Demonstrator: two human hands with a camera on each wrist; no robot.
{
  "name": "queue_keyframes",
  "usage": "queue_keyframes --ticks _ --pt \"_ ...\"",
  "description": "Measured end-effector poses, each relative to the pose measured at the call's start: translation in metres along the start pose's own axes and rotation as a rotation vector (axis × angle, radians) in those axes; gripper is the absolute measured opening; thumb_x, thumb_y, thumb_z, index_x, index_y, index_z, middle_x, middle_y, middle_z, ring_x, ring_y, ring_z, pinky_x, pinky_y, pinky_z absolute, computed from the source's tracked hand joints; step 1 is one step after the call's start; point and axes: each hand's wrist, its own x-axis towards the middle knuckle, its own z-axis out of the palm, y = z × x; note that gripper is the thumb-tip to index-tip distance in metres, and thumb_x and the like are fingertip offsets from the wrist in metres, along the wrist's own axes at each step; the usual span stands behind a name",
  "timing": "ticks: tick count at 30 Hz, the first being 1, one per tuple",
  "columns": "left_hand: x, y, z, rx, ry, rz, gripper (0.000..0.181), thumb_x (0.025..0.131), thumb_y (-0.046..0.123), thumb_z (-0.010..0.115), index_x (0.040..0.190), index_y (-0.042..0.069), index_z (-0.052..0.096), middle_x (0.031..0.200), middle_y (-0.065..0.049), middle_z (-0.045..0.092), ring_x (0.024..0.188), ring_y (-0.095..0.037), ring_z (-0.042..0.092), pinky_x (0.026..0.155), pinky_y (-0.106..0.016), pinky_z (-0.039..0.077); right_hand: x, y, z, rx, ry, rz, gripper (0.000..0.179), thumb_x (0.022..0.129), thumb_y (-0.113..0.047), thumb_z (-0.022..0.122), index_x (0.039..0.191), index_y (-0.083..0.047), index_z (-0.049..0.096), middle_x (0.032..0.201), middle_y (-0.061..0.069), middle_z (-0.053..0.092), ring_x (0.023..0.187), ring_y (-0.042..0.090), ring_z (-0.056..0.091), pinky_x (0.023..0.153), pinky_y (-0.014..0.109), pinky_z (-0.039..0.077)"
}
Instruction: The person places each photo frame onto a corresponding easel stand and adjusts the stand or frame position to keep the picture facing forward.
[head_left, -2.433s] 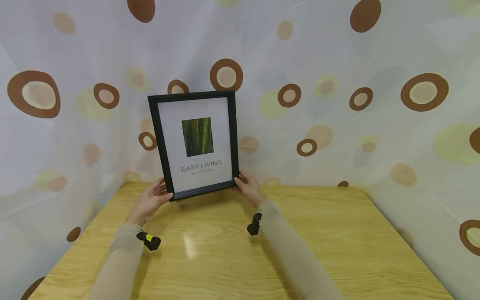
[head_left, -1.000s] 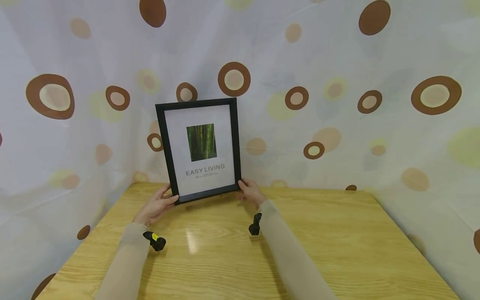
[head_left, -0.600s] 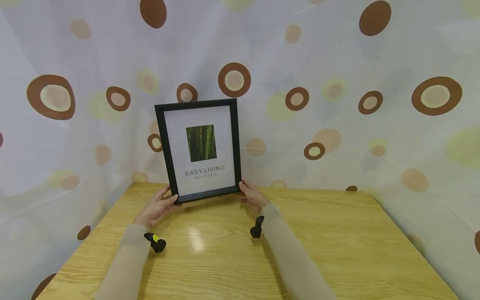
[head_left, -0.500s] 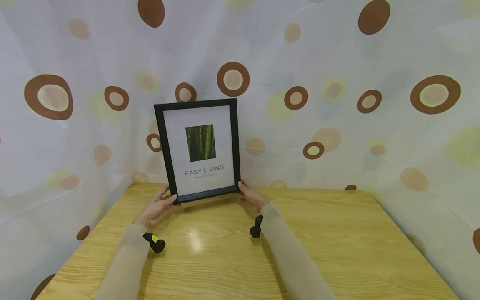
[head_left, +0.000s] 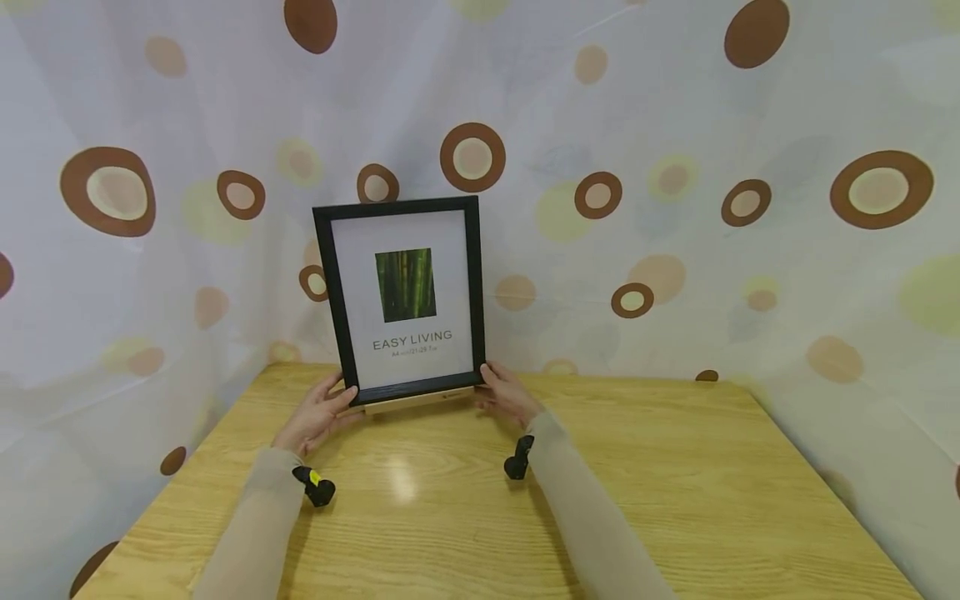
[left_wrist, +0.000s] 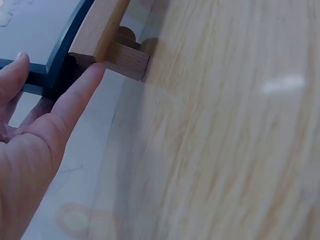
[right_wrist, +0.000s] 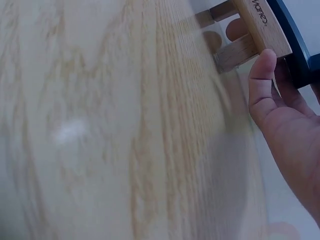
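A black picture frame (head_left: 408,392) with a bamboo print and "EASY LIVING" lettering leans back on a small wooden easel stand (head_left: 420,401) at the table's rear. My left hand (head_left: 318,417) grips its lower left corner, thumb on the front. My right hand (head_left: 510,393) grips the lower right corner likewise. In the left wrist view a fingertip touches the end of the stand's wooden ledge (left_wrist: 97,32). A finger of the right hand (right_wrist: 285,120) touches the ledge's other end (right_wrist: 262,27) in the right wrist view. The frame hides most of the stand.
The stand sits on a light wood-grain table (head_left: 675,483). A white curtain (head_left: 675,108) with brown rings and pale dots hangs behind and along both sides. A small black camera (head_left: 318,490) is strapped to each wrist.
The frame came down slightly between the oldest frame and one second ago. More of the stand's ledge now shows below its bottom edge. Both hands keep hold of the corners.
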Motion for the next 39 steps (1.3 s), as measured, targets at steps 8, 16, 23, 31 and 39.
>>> queue_keyframes --ticks 8,16,23,31,39 --pt "-0.002 0.002 0.002 0.040 -0.001 -0.010 0.067 0.103 0.018 0.050 0.159 0.013 0.013 0.155 -0.027 0.028 0.127 -0.023 0.052 0.106 -0.050 0.044 -0.004 0.005 -0.009 -0.049 -0.003 -0.028 0.062 0.106 -0.029 0.042 0.157 -0.005 0.014 0.161 0.020 0.018 0.106 0.034 0.062 0.091 0.036 0.054" --pt "-0.002 0.002 0.006 0.034 -0.019 -0.014 0.067 0.103 0.018 0.051 0.158 0.012 0.013 0.155 -0.027 0.026 0.133 -0.031 0.046 0.103 -0.046 0.047 -0.008 0.008 -0.018 -0.028 -0.090 -0.075 0.059 0.108 -0.023 0.038 0.156 0.001 0.012 0.157 0.026 0.024 0.128 0.042 0.049 0.106 0.045 0.047" --pt "0.002 -0.001 0.009 0.010 -0.050 0.001 0.067 0.101 0.014 0.053 0.157 0.008 0.017 0.145 -0.026 0.039 0.115 -0.017 0.060 0.101 -0.050 0.048 -0.013 0.009 -0.035 -0.024 -0.181 -0.106 0.058 0.108 -0.022 0.037 0.155 0.003 0.014 0.155 0.028 0.028 0.137 0.041 0.040 0.111 0.044 0.042" --pt "0.005 -0.003 0.014 -0.056 -0.075 -0.041 0.069 0.101 0.010 0.053 0.158 0.007 0.013 0.149 -0.025 0.033 0.113 -0.014 0.062 0.099 -0.047 0.050 -0.023 0.010 -0.051 0.059 -0.201 -0.061 0.060 0.107 -0.018 0.042 0.156 0.001 0.012 0.159 0.025 0.022 0.139 0.035 0.038 0.106 0.033 0.046" --pt "0.008 -0.004 0.017 -0.094 -0.076 -0.047 0.069 0.099 0.002 0.054 0.157 0.006 0.016 0.135 -0.016 0.047 0.108 -0.016 0.065 0.097 -0.048 0.051 -0.029 0.009 -0.054 -0.014 -0.137 -0.041 0.064 0.102 -0.008 0.051 0.156 0.000 0.016 0.155 0.028 0.027 0.130 0.032 0.051 0.103 0.033 0.049"
